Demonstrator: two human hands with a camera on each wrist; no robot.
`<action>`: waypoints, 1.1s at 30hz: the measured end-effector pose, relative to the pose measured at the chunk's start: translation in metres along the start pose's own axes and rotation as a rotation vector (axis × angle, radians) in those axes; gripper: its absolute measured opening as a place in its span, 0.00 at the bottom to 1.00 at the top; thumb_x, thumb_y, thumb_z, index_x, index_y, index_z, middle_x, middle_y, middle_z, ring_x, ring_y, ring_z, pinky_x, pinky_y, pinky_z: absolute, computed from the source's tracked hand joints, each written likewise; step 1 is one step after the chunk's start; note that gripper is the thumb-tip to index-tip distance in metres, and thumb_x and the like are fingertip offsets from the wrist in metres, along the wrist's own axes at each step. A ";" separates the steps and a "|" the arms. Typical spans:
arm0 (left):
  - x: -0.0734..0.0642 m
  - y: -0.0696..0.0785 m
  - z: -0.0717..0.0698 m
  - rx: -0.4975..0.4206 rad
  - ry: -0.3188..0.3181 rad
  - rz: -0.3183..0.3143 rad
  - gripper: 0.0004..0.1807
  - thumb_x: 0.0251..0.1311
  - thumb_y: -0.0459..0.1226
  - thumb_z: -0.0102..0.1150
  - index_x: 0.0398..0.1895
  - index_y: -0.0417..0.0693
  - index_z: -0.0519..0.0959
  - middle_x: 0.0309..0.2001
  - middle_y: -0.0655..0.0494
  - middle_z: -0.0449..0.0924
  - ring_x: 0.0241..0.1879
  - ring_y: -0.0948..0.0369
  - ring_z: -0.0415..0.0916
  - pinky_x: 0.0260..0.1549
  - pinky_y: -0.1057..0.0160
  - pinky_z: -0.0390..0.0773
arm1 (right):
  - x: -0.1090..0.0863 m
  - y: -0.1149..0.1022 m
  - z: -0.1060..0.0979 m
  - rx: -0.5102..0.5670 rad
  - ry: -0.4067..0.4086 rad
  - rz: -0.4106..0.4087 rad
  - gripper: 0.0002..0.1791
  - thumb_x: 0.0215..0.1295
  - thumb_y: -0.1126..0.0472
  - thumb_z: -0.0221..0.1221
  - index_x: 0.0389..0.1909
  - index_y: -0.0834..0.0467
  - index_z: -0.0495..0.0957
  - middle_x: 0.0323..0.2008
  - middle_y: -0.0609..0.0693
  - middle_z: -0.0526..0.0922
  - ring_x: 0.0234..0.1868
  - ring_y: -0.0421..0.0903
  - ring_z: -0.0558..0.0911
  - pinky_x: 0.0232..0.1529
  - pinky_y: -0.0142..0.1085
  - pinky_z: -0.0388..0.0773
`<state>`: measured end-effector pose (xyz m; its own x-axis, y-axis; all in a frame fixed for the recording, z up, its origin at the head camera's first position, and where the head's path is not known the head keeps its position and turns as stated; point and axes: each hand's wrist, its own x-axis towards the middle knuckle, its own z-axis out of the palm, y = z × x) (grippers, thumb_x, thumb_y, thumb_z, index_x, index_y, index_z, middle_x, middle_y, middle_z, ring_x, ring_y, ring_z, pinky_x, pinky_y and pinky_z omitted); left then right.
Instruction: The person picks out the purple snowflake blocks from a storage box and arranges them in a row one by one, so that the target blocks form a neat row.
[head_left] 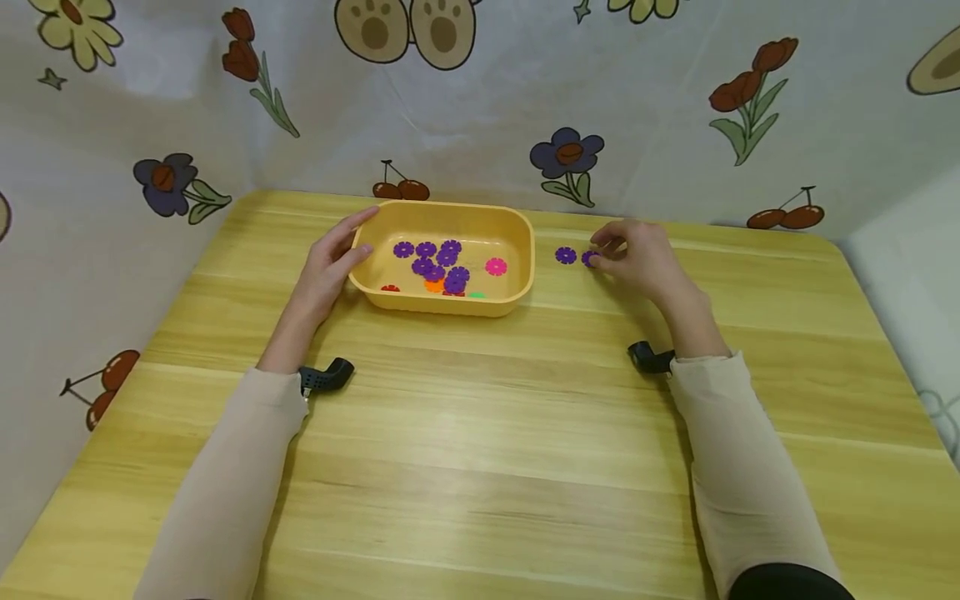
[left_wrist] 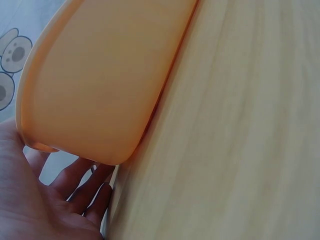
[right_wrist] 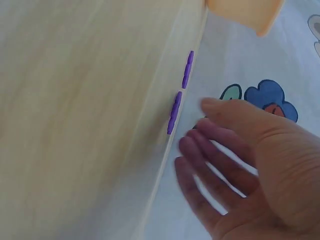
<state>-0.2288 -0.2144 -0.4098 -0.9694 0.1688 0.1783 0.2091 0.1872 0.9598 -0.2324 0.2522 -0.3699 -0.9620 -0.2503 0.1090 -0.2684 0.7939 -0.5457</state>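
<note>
At the left end of a yellow plastic basin, my left hand grips the rim, thumb on top and fingers along the outer wall. Several purple snowflake discs lie inside, with a pink disc, an orange disc and bits of red and green discs partly hidden by the near wall. To the right of the basin, two purple discs lie flat side by side, one closer to it. My right hand hovers over the other disc, its relaxed fingers apart from it in the right wrist view.
The wooden table stretches from the basin toward me. Behind its far edge hangs a white cloth printed with flowers and cherries. Each wrist wears a black camera mount.
</note>
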 end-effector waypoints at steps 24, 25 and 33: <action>0.003 -0.003 0.004 -0.005 -0.014 -0.005 0.29 0.77 0.33 0.55 0.78 0.57 0.71 0.80 0.58 0.66 0.77 0.51 0.65 0.67 0.68 0.75 | 0.022 -0.094 0.025 0.014 0.099 -0.155 0.17 0.69 0.62 0.68 0.55 0.65 0.85 0.51 0.62 0.87 0.55 0.60 0.82 0.63 0.54 0.74; 0.003 -0.003 0.004 -0.005 -0.014 -0.003 0.29 0.77 0.33 0.55 0.78 0.57 0.71 0.80 0.58 0.66 0.77 0.51 0.65 0.67 0.68 0.75 | 0.024 -0.100 0.028 0.018 0.093 -0.161 0.17 0.69 0.61 0.69 0.55 0.64 0.85 0.51 0.62 0.87 0.55 0.59 0.82 0.63 0.54 0.75; 0.001 -0.002 -0.001 0.008 -0.007 -0.003 0.29 0.77 0.34 0.55 0.79 0.59 0.70 0.80 0.57 0.66 0.76 0.50 0.67 0.62 0.72 0.77 | 0.043 -0.133 0.052 0.050 -0.050 -0.181 0.19 0.69 0.60 0.70 0.57 0.64 0.84 0.54 0.59 0.87 0.58 0.57 0.81 0.65 0.47 0.77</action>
<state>-0.2301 -0.2155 -0.4113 -0.9691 0.1748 0.1738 0.2072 0.1959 0.9585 -0.2356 0.1077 -0.3357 -0.8941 -0.4152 0.1681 -0.4330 0.7049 -0.5619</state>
